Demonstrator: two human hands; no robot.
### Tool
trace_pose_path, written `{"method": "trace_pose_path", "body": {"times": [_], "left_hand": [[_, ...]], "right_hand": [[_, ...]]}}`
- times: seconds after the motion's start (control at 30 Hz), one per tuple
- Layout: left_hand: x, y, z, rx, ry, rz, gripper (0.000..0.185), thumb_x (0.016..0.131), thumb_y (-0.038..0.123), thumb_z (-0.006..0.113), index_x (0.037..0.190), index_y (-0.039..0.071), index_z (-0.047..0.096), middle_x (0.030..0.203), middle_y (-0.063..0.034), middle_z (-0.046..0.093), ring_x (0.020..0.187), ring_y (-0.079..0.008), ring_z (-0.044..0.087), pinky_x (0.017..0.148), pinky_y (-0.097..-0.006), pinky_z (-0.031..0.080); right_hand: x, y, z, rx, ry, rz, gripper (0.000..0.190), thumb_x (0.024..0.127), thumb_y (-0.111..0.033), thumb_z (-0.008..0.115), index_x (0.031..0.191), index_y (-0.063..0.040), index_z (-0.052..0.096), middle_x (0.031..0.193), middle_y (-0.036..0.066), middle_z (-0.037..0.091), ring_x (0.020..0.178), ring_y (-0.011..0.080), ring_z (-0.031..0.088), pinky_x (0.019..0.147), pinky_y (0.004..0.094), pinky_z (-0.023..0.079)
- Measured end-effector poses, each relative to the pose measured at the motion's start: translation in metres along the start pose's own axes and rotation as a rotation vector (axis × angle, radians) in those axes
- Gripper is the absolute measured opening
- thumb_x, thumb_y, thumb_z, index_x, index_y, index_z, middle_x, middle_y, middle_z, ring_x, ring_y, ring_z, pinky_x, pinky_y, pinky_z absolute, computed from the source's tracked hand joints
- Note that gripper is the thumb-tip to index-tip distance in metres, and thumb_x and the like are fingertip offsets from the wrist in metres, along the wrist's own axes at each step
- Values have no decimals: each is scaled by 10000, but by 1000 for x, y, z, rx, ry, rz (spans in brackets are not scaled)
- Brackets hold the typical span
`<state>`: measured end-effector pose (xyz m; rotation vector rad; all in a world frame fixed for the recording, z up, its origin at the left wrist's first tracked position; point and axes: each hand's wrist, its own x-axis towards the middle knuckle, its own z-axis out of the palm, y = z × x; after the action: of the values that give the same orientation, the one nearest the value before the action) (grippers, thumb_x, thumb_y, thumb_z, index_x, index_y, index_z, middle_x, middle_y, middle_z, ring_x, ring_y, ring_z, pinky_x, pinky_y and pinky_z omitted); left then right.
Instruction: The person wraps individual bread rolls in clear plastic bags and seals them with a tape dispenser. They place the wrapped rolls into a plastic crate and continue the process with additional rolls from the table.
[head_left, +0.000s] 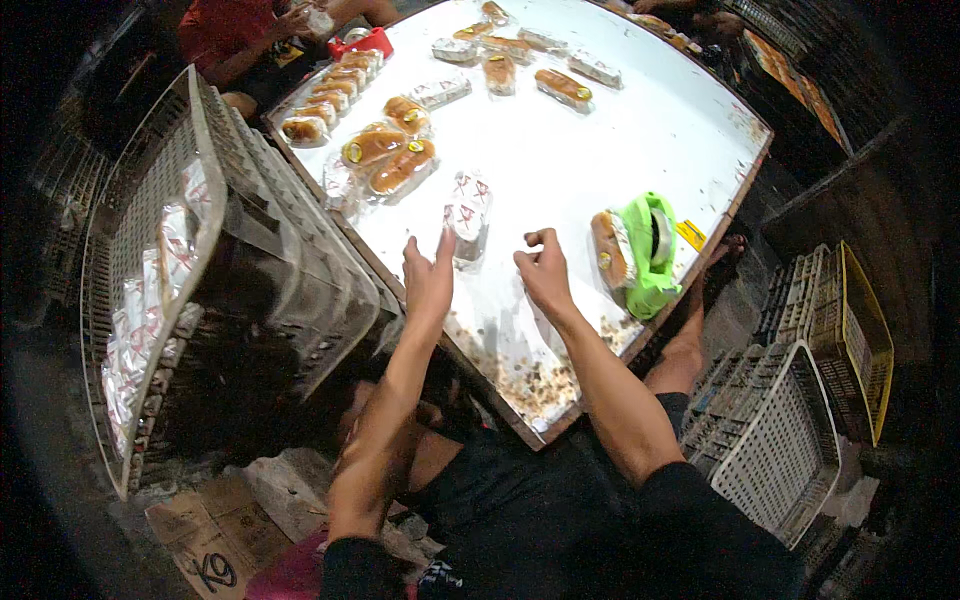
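A packaged bread roll (471, 206) lies on the white tabletop in front of me, its printed wrapper facing up. My left hand (430, 281) is at its near left side, fingers apart. One fingertip overlaps the wrapper's edge; whether it touches is unclear. To the right of that package, my right hand (547, 274) hovers with bent fingers and a gap between thumb and forefinger; I see nothing in it. Farther right stands a green tape dispenser (646, 255) with a roll of tape. Another wrapped bread roll (611, 249) leans against its left side.
Wrapped rolls (401, 165) cluster at the table's left, beside a row of several more (330, 101). Others lie at the far end. A red tape dispenser (361, 43) sits near another person's arm (251, 56). Plastic crates (202, 225) flank the table; the left one contains packages.
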<state>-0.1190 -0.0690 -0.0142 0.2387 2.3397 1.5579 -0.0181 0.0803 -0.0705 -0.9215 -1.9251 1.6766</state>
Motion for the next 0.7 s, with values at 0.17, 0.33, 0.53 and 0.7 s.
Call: {"method": "trace_pose_path", "body": {"times": [0.17, 0.33, 0.53, 0.7], "left_hand": [[60, -10, 71, 839, 126, 90, 920, 840, 596, 660, 1406, -81, 400, 1414, -274, 482, 1379, -388, 395, 1180, -604, 132], [-19, -7, 98, 622, -312, 379, 560, 891, 432, 665, 1198, -30, 592, 1187, -228, 649, 1234, -345, 550, 1141, -599, 212], [-42, -34, 55, -263, -177, -192, 475, 988, 409, 560, 1171, -26, 611, 1070, -147, 669, 1036, -203, 624, 896, -395, 468], [-45, 11, 58, -550, -460, -239, 429, 1026, 410, 520, 1228, 35, 576, 1113, -89, 653, 997, -165, 611, 872, -373, 486]], "right_hand": [[-77, -16, -61, -154, -143, -90, 376, 886, -178, 695, 1139, 29, 508, 1114, 173, 603, 802, 236, 632, 745, 362, 512], [-68, 11, -86, 67, 22, 1, 615, 885, -280, 708, 1324, 46, 429, 1244, 243, 577, 1032, 334, 631, 917, 393, 496], [-31, 5, -62, -151, -46, 188, 798, 861, -329, 716, 1421, 47, 290, 1254, 279, 580, 1141, 328, 592, 955, 414, 467], [-88, 8, -80, 245, -444, 46, 880, 930, -345, 675, 1533, -41, 111, 1361, 281, 490, 1214, 281, 536, 999, 399, 460]]}}
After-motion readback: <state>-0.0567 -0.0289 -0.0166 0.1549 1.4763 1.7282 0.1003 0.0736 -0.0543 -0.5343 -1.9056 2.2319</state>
